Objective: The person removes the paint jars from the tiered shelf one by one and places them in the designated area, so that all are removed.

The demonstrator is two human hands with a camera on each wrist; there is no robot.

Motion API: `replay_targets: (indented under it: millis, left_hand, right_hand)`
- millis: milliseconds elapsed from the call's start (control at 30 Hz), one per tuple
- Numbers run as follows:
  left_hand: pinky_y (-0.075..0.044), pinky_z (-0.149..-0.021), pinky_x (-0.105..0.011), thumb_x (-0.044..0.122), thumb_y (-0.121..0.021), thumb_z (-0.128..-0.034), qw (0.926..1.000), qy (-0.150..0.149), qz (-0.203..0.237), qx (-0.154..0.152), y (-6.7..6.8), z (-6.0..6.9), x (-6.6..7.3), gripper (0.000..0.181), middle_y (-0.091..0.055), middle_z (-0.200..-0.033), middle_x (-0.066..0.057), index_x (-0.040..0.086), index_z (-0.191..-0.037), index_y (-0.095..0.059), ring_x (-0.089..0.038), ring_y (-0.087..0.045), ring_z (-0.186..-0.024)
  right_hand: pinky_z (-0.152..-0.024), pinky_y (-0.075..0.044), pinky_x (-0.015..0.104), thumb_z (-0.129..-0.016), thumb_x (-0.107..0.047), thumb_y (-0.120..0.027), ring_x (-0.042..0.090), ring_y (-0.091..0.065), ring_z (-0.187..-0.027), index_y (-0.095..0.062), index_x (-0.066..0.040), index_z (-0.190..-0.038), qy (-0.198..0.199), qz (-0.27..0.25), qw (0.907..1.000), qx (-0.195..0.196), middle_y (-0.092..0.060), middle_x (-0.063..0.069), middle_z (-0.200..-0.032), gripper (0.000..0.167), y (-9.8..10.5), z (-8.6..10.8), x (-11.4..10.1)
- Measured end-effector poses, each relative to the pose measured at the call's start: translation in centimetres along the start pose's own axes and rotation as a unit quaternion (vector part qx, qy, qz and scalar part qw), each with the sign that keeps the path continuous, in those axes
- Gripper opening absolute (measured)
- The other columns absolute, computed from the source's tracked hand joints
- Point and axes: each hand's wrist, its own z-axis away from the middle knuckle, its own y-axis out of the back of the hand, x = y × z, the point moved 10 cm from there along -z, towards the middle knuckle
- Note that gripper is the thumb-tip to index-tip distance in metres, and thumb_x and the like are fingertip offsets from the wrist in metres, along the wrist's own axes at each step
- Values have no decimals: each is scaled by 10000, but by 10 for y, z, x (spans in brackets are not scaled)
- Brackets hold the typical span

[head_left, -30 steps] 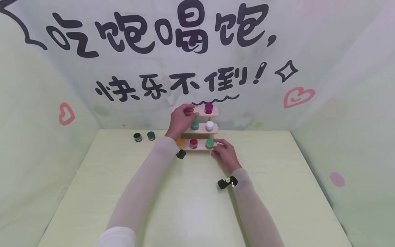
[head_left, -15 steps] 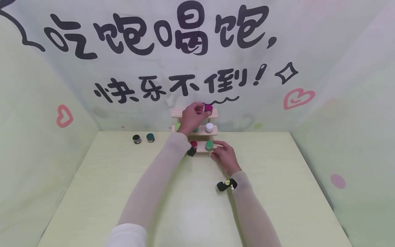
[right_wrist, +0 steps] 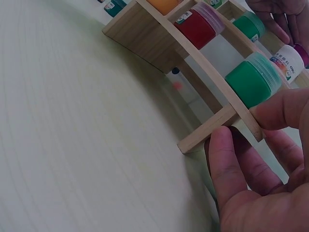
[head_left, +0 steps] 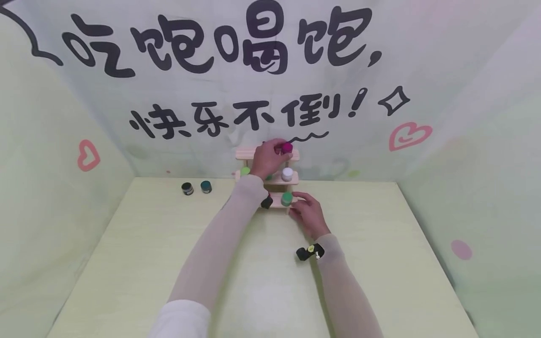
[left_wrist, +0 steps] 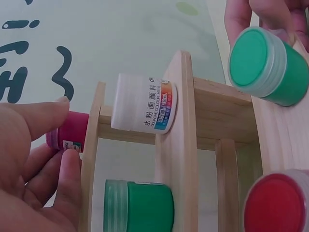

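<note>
The magenta jar [left_wrist: 75, 126] is at the right end of the top shelf [head_left: 245, 153] of the wooden rack [left_wrist: 182, 145]; whether its base sits fully flat is hard to tell. Expect a light, rigid, smooth body; hold it by opposite sides. The left hand [head_left: 269, 158] pinches it (thumb opposing fingers). The right hand [head_left: 310, 213] grips the bottom shelf's [head_left: 276, 199] right end.

Left hand [head_left: 269, 158] grips the magenta jar [head_left: 287, 148] up top, right hand [head_left: 311, 215] down at the 3-tier rack [head_left: 245, 154], right side!
</note>
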Motion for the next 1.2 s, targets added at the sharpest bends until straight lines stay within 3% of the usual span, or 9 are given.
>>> replay_targets:
  millis: [100, 300, 667, 933, 1200]
  left_hand:
    - [-408, -718, -265, 328, -710, -738, 10000, 27, -25, 53, -1, -1, 0, 446, -590, -916, 77, 233, -1152, -571, -102, -490, -817]
    - [-442, -756, -211, 310, -713, -739, 9993, 83, 356, -27, -1, 2, -7, 391, -600, -952, 104, 246, -1101, -579, -48, -533, -859]
    - [-454, -763, -210, 323, -737, -710, 9953, 130, 954, -103, 8, 17, -19, 398, -567, -955, 113, 289, -1069, -571, -48, -529, -869]
    - [-449, -800, -218, 372, -743, -687, 9890, 197, 1463, -40, 35, 33, -31, 414, -581, -962, 114, 285, -1051, -567, -45, -551, -875]
    - [-474, -785, -254, 446, -741, -651, 9868, 383, 1571, 5, 62, 55, -51, 497, -569, -1000, 102, 282, -1074, -540, -72, -536, -930]
  right_hand:
    - [-806, -478, 397, -761, -52, -614, 251, -587, -862, -583, -148, -1110, -21, 11, 10000, 45, -611, 166, -950, 363, 1, -1, 1]
    - [-804, -481, 388, -768, -60, -611, 295, -590, -905, -569, -150, -1136, -92, 101, 9999, 6, -610, 167, -971, 381, 1, -2, 1]
    - [-778, -495, 357, -762, -47, -620, 283, -592, -898, -576, -147, -1126, -103, 64, 9999, 33, -612, 164, -971, 380, 1, -2, 1]
    - [-775, -497, 350, -764, -72, -632, 276, -586, -893, -563, -146, -1143, -82, 125, 9999, 23, -609, 157, -984, 392, 2, -3, 0]
    - [-755, -506, 327, -775, -55, -616, 215, -584, -837, -561, -140, -1141, -62, 203, 9998, 12, -610, 153, -958, 380, 0, -3, 2]
